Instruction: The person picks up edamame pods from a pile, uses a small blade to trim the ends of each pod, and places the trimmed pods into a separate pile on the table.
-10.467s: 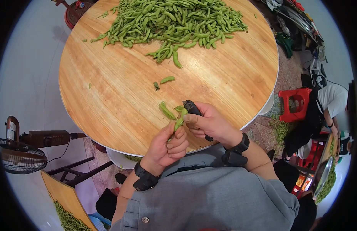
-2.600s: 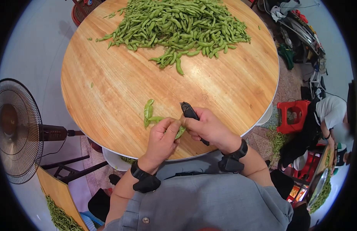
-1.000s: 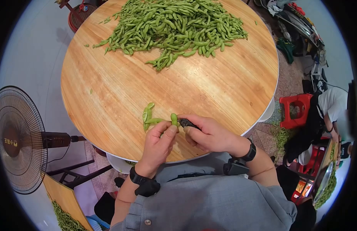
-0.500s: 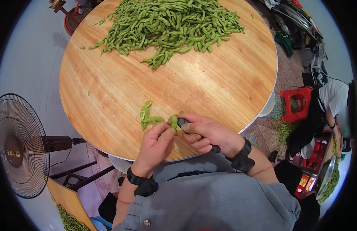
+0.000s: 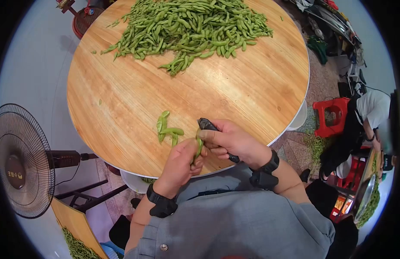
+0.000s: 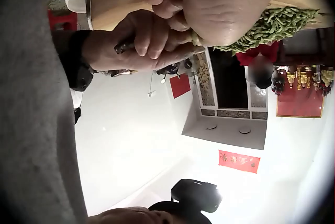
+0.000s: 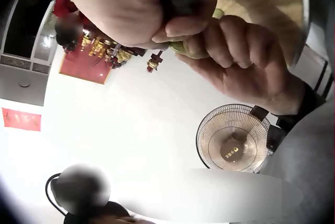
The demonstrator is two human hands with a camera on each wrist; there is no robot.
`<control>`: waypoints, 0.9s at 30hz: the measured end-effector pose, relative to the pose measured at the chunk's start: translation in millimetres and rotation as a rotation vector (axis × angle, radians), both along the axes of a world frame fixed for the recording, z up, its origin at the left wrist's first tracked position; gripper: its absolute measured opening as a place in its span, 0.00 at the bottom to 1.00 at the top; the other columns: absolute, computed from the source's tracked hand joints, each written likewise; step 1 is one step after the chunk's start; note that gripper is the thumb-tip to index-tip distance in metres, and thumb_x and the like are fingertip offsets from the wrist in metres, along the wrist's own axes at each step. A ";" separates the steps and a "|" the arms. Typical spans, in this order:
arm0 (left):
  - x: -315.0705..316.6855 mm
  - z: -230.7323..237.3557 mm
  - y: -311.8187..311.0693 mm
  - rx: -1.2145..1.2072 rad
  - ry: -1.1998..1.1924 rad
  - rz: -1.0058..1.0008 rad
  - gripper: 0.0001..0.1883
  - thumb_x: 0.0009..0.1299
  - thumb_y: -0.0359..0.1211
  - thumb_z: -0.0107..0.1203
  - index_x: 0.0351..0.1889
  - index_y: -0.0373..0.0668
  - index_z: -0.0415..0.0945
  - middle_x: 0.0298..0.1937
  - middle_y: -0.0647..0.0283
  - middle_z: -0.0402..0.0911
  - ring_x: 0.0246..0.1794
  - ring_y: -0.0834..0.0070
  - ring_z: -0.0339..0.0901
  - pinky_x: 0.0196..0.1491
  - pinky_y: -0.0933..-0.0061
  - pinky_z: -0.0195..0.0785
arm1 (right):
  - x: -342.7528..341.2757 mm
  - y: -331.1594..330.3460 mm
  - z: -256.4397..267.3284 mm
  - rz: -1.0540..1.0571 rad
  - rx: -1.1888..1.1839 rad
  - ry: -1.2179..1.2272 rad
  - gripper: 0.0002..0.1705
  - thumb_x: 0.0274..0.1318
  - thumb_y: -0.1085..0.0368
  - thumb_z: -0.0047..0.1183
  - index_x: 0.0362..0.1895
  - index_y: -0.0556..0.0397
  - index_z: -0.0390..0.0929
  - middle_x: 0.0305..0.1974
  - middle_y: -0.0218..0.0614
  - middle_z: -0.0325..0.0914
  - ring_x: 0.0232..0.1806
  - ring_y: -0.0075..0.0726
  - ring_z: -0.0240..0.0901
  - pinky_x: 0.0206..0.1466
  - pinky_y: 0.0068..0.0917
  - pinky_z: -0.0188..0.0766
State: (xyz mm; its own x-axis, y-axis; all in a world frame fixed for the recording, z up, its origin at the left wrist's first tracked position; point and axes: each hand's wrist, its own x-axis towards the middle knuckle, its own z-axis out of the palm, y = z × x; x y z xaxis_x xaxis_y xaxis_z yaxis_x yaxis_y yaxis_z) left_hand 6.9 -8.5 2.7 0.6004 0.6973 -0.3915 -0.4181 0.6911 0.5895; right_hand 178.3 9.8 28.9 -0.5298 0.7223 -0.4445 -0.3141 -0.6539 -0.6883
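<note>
Near the front edge of the round wooden table (image 5: 135, 138), both hands meet at a green soybean pod (image 5: 199, 146). My left hand (image 5: 179, 162) pinches the pod between thumb and curled fingers. My right hand (image 5: 230, 140) grips a black-handled tool (image 5: 208, 125) whose dark tip points up and left, past the pod. The right thumb presses at the pod's upper end. In the right wrist view, part of the pod (image 7: 184, 48) shows between the fingers of both hands. Several pods (image 5: 163, 123), some looking split open, lie just beyond the left hand.
A large heap of pods (image 5: 191, 30) covers the far side of the table. A standing fan (image 5: 23, 162) is at the left. At the right are a red stool (image 5: 331, 116) and a seated person (image 5: 373, 112). White containers (image 5: 299, 118) show below the table edge.
The pod, upright against the tool's tip half a second ago, now sits lower between the hands. The tool has tilted up and away. Earlier, a pod and dark scrap lay mid-table; they are gone.
</note>
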 end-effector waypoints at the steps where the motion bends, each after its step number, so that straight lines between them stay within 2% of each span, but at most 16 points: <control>1: 0.4 2.3 -0.9 0.221 0.255 -0.004 0.19 0.73 0.45 0.39 0.29 0.40 0.68 0.16 0.72 0.62 0.12 0.87 0.52 0.14 0.85 0.42 | -0.6 0.2 0.2 0.005 0.000 0.002 0.09 0.60 0.61 0.46 0.30 0.51 0.66 0.16 0.21 0.58 0.12 0.13 0.50 0.13 0.15 0.48; 2: 0.2 3.4 -1.9 0.438 0.511 -0.007 0.19 0.73 0.45 0.39 0.28 0.40 0.69 0.16 0.72 0.64 0.12 0.87 0.53 0.14 0.85 0.44 | -0.5 0.2 0.2 0.034 0.034 -0.042 0.09 0.60 0.61 0.46 0.30 0.51 0.66 0.16 0.21 0.59 0.12 0.13 0.51 0.13 0.15 0.49; 6: -4.2 -4.0 3.1 0.568 0.471 -0.018 0.21 0.72 0.46 0.41 0.26 0.39 0.70 0.16 0.70 0.67 0.12 0.87 0.56 0.14 0.85 0.46 | 0.7 -0.4 -3.7 0.079 0.157 -0.039 0.09 0.61 0.62 0.46 0.31 0.51 0.65 0.16 0.22 0.60 0.13 0.13 0.52 0.14 0.14 0.49; 8: -5.3 -4.6 3.2 0.228 0.209 -0.003 0.22 0.72 0.47 0.41 0.25 0.40 0.71 0.15 0.70 0.67 0.11 0.86 0.56 0.14 0.84 0.47 | 0.6 -1.8 -4.4 0.066 0.128 -0.022 0.08 0.61 0.62 0.45 0.31 0.51 0.65 0.16 0.22 0.60 0.13 0.13 0.53 0.14 0.14 0.49; 9: -5.8 -7.9 3.1 0.228 0.207 0.000 0.22 0.72 0.47 0.41 0.25 0.40 0.71 0.15 0.70 0.67 0.11 0.86 0.56 0.14 0.84 0.47 | 0.7 -2.5 -4.6 0.050 0.102 -0.004 0.08 0.61 0.63 0.45 0.32 0.51 0.64 0.16 0.21 0.60 0.13 0.13 0.53 0.14 0.14 0.50; 11: -6.5 -16.8 3.8 -0.065 -0.179 -0.070 0.22 0.71 0.49 0.40 0.26 0.40 0.72 0.14 0.69 0.67 0.10 0.86 0.57 0.13 0.83 0.47 | 1.5 -2.3 -5.6 0.043 0.054 -0.002 0.07 0.61 0.63 0.45 0.32 0.51 0.64 0.16 0.21 0.60 0.13 0.13 0.53 0.14 0.14 0.50; 12: -6.6 -11.5 4.1 -0.064 -0.179 -0.069 0.22 0.71 0.49 0.40 0.26 0.40 0.72 0.14 0.69 0.67 0.10 0.86 0.57 0.13 0.83 0.47 | 2.0 -2.1 -6.3 0.033 0.005 0.003 0.07 0.60 0.64 0.45 0.32 0.51 0.64 0.16 0.21 0.60 0.13 0.13 0.53 0.13 0.14 0.49; 14: -5.7 3.3 5.8 0.077 0.211 -0.104 0.20 0.71 0.46 0.44 0.26 0.40 0.71 0.16 0.71 0.67 0.13 0.87 0.58 0.16 0.84 0.49 | 4.1 -0.2 -7.6 0.045 -0.012 0.000 0.07 0.60 0.63 0.45 0.31 0.50 0.64 0.16 0.21 0.60 0.13 0.13 0.53 0.13 0.14 0.50; 15: -3.8 3.3 6.6 0.077 0.210 -0.105 0.20 0.71 0.46 0.44 0.26 0.40 0.71 0.16 0.71 0.67 0.13 0.87 0.58 0.16 0.84 0.49 | 4.8 0.3 -7.8 0.057 -0.031 -0.003 0.07 0.60 0.63 0.45 0.31 0.50 0.64 0.16 0.21 0.60 0.13 0.13 0.53 0.13 0.15 0.50; 17: 0.6 2.3 6.5 0.476 0.451 0.077 0.15 0.69 0.41 0.49 0.25 0.40 0.70 0.19 0.74 0.67 0.19 0.89 0.59 0.20 0.85 0.52 | 0.4 -1.2 -0.3 0.083 0.020 -0.057 0.07 0.59 0.63 0.45 0.31 0.50 0.64 0.16 0.21 0.59 0.13 0.13 0.53 0.13 0.15 0.50; 22: -2.1 -4.5 6.7 0.460 0.435 0.079 0.12 0.68 0.37 0.50 0.26 0.41 0.69 0.22 0.76 0.66 0.23 0.91 0.59 0.24 0.86 0.53 | -3.3 0.2 -2.7 0.114 0.082 -0.088 0.07 0.59 0.62 0.44 0.31 0.49 0.63 0.16 0.21 0.58 0.12 0.13 0.52 0.13 0.16 0.49; 27: 4.6 -4.5 5.7 0.421 0.370 0.159 0.13 0.70 0.38 0.48 0.25 0.42 0.69 0.20 0.76 0.64 0.20 0.91 0.58 0.21 0.85 0.51 | -3.7 2.0 -8.9 0.065 -0.119 0.031 0.04 0.58 0.64 0.42 0.32 0.48 0.62 0.17 0.21 0.57 0.13 0.14 0.50 0.13 0.15 0.46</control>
